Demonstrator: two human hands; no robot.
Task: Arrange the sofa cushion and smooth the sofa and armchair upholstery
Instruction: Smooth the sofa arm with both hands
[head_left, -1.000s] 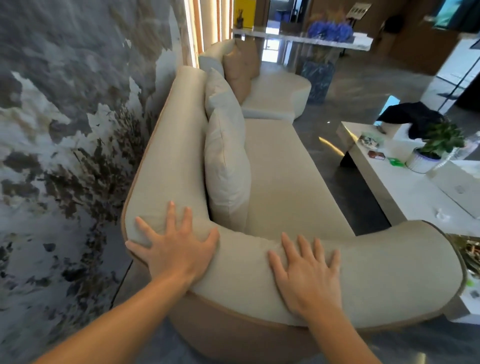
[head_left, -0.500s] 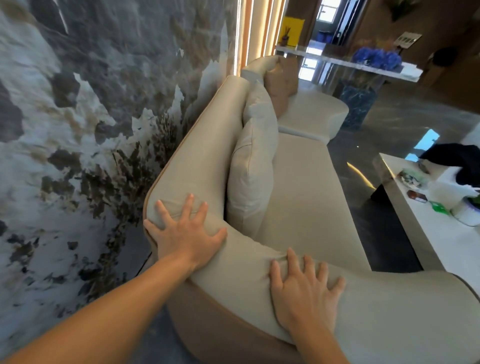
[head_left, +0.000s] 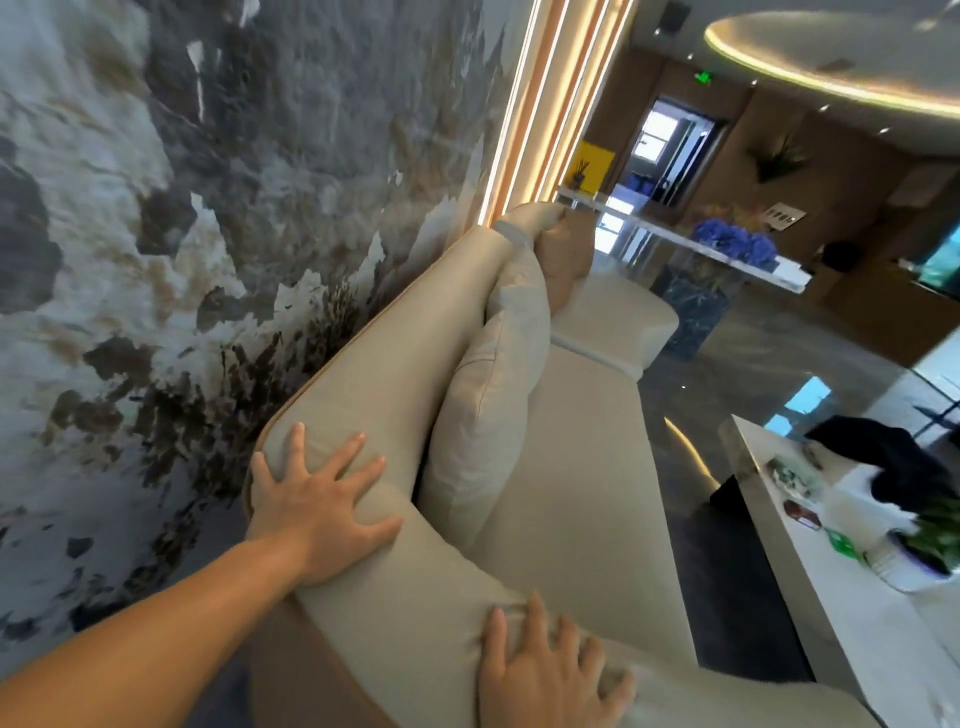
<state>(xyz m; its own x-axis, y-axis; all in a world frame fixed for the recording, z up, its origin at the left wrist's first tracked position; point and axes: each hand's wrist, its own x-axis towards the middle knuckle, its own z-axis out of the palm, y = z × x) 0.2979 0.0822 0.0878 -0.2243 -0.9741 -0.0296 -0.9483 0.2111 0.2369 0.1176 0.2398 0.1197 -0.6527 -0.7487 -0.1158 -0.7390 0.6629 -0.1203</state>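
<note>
Head cam: both hands flat, fingers spread on sofa (head_left: 587, 467) arm; cushion (head_left: 483, 415) just beyond.

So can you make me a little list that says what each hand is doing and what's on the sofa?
left hand: flat, fingers spread, pressing the sofa at the corner of its back
right hand: flat on the sofa arm, fabric wrinkled by its fingers
cushions: cream cushion upright against the backrest, another behind it, tan cushion farthest
beside sofa: white table with potted plant

The sofa (head_left: 571, 467) wears matt beige cloth; the floor (head_left: 779, 364) is glossy, polished stone.
</note>
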